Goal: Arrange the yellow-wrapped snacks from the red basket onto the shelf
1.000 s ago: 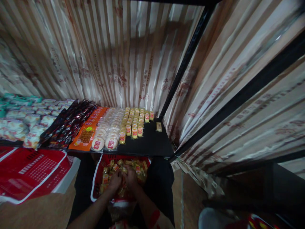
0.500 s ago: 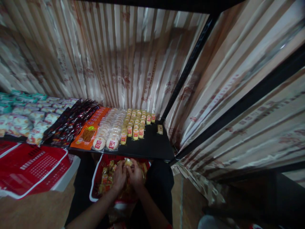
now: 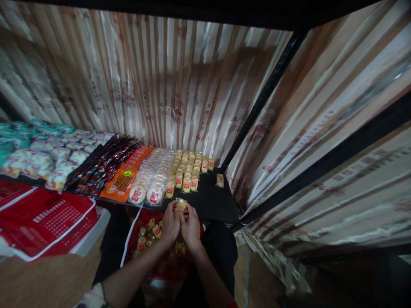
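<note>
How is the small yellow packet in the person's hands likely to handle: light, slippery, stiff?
The small yellow packet is probably light, being small beside the left hand and right hand holding it. Its shiny wrapper may make it slightly slippery. Similar packets lined up on the shelf look block-shaped, so it is likely fairly firm.

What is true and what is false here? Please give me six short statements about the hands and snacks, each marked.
1. The left hand and right hand together hold one small wrapped snack. True.
2. The hands are far apart. False: they meet at the snack.
3. The orange packet lies beside the round snacks on the black shelf. True.
4. The orange packet is right of the round snacks. False: it is left.
5. A red basket sits between the person's legs. True.
6. The basket is empty. False: yellow-wrapped snacks lie inside.
</note>
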Tool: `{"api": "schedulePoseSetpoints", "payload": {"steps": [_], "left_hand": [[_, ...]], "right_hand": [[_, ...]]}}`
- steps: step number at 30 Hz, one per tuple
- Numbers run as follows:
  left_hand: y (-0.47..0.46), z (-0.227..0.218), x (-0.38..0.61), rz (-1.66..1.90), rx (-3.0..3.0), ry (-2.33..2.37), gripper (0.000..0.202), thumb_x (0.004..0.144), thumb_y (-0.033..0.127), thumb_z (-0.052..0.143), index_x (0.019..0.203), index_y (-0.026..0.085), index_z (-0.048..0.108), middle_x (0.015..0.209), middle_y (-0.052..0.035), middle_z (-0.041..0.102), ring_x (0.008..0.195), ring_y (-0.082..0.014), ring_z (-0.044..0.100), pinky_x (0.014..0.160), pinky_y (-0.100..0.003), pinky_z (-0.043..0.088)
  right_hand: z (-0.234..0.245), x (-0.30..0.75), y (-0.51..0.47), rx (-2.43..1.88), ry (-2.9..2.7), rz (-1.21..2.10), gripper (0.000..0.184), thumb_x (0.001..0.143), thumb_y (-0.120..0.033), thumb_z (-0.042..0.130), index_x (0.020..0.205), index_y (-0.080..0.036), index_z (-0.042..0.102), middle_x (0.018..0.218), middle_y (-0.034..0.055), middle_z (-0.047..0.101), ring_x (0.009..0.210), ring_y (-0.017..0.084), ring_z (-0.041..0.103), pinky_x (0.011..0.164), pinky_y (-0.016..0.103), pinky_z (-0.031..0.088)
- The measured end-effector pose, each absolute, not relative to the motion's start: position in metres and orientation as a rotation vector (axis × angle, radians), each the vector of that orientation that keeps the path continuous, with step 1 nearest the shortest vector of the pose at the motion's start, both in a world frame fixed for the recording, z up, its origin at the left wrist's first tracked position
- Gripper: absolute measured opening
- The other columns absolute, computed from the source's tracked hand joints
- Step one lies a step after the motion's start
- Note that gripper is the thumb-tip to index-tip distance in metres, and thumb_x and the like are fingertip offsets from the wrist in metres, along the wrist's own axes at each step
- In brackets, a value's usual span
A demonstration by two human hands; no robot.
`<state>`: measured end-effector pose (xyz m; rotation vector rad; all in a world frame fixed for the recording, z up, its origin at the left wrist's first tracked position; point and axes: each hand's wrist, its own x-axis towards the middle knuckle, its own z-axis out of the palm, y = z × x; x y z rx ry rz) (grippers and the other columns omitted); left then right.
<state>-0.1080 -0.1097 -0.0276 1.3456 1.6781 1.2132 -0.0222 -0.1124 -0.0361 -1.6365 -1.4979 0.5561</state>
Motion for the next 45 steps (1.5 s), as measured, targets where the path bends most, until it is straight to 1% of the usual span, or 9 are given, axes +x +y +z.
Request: {"api": "schedulePoseSetpoints", "payload": {"steps": [5, 8, 14, 22, 27, 32, 36, 41, 45], "left_hand": [[-0.093, -0.022, -0.104, 1.216, 1.392, 1.656, 0.031, 0.084, 0.023, 0.035, 0.11, 0.016, 0.051, 0.107, -0.0094, 0.063, 0.099, -0.0182, 0.059, 0.091, -0.034, 0.045], [-0.09, -0.021, -0.104, 1.228, 1.413, 1.662, 0.034, 0.082, 0.022, 0.036, 0.112, 0.015, 0.05, 0.113, -0.0109, 0.06, 0.105, -0.0184, 0.056, 0.096, -0.035, 0.042], [-0.095, -0.027, -0.105, 1.258, 1.529, 1.688, 0.035, 0.081, 0.019, 0.036, 0.111, 0.015, 0.053, 0.118, -0.012, 0.057, 0.116, -0.0203, 0.048, 0.104, -0.041, 0.036], [-0.087, -0.033, -0.11, 1.211, 1.558, 1.58, 0.04, 0.085, 0.023, 0.031, 0.118, 0.014, 0.052, 0.128, -0.0123, 0.052, 0.122, -0.0185, 0.045, 0.108, -0.039, 0.033], [-0.08, -0.041, -0.112, 1.175, 1.61, 1.591, 0.043, 0.088, 0.027, 0.028, 0.122, 0.013, 0.051, 0.132, -0.0119, 0.05, 0.127, -0.0182, 0.041, 0.11, -0.04, 0.03], [-0.076, -0.044, -0.112, 1.181, 1.608, 1.587, 0.045, 0.088, 0.029, 0.03, 0.125, 0.012, 0.05, 0.136, -0.012, 0.048, 0.128, -0.0183, 0.04, 0.111, -0.039, 0.03], [-0.073, -0.045, -0.111, 1.173, 1.588, 1.579, 0.046, 0.088, 0.03, 0.03, 0.128, 0.013, 0.048, 0.138, -0.011, 0.046, 0.13, -0.0177, 0.039, 0.112, -0.038, 0.028], [-0.072, -0.043, -0.109, 1.167, 1.556, 1.569, 0.048, 0.089, 0.033, 0.029, 0.129, 0.013, 0.048, 0.141, -0.0104, 0.042, 0.131, -0.0174, 0.037, 0.113, -0.036, 0.027], [-0.072, -0.039, -0.108, 1.173, 1.539, 1.575, 0.048, 0.089, 0.033, 0.029, 0.128, 0.012, 0.049, 0.141, -0.0111, 0.042, 0.131, -0.0186, 0.038, 0.112, -0.037, 0.028]], "right_hand": [[-0.041, -0.022, -0.089, -1.587, -1.491, 0.452, 0.041, 0.078, -0.027, 0.044, 0.116, -0.018, 0.057, 0.102, 0.01, 0.061, 0.083, 0.02, 0.06, 0.074, 0.032, 0.051], [-0.042, -0.021, -0.075, -1.599, -1.484, 0.455, 0.043, 0.078, -0.028, 0.043, 0.118, -0.015, 0.055, 0.101, 0.0115, 0.061, 0.084, 0.021, 0.059, 0.077, 0.034, 0.05], [-0.043, -0.024, -0.055, -1.589, -1.408, 0.513, 0.049, 0.08, -0.031, 0.044, 0.126, -0.013, 0.047, 0.101, 0.0118, 0.061, 0.084, 0.02, 0.059, 0.081, 0.035, 0.048], [-0.039, -0.032, -0.048, -1.593, -1.386, 0.41, 0.033, 0.082, -0.032, 0.044, 0.11, -0.018, 0.052, 0.101, 0.0089, 0.063, 0.084, 0.019, 0.056, 0.08, 0.032, 0.044], [-0.045, -0.034, -0.041, -1.576, -1.369, 0.464, 0.032, 0.083, -0.035, 0.044, 0.108, -0.018, 0.052, 0.104, 0.0089, 0.061, 0.08, 0.017, 0.057, 0.075, 0.03, 0.046], [-0.051, -0.034, -0.037, -1.591, -1.377, 0.477, 0.034, 0.083, -0.034, 0.042, 0.11, -0.017, 0.053, 0.093, 0.0078, 0.06, 0.075, 0.017, 0.058, 0.072, 0.03, 0.047], [-0.053, -0.034, -0.034, -1.569, -1.412, 0.453, 0.037, 0.083, -0.032, 0.04, 0.114, -0.017, 0.055, 0.087, 0.0062, 0.06, 0.079, 0.018, 0.057, 0.074, 0.031, 0.047], [-0.059, -0.034, -0.033, -1.487, -1.435, 0.442, 0.038, 0.082, -0.027, 0.039, 0.115, -0.018, 0.056, 0.109, 0.0097, 0.058, 0.091, 0.017, 0.057, 0.082, 0.032, 0.047], [-0.061, -0.034, -0.034, -1.495, -1.416, 0.444, 0.037, 0.081, -0.024, 0.039, 0.114, -0.019, 0.055, 0.111, 0.0087, 0.057, 0.097, 0.016, 0.056, 0.087, 0.032, 0.046]]}}
